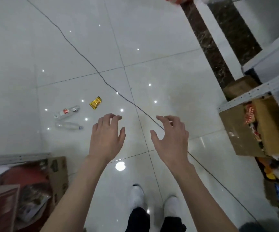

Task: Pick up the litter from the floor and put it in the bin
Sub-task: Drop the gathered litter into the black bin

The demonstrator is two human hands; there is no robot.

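Three pieces of litter lie on the glossy white tile floor, left of centre. A crumpled yellow wrapper is the farthest. A clear plastic bottle with a red label lies to its left. A second clear bottle with a pale cap lies nearest me. My left hand hovers empty, fingers spread and curled, just right of the bottles. My right hand is held the same way, farther right, holding nothing. No bin is recognisable in view.
A thin dark cable runs diagonally across the floor. Cardboard boxes and a metal shelf edge sit at lower left. More shelving with a goods-filled box stands at right. My white shoes are below.
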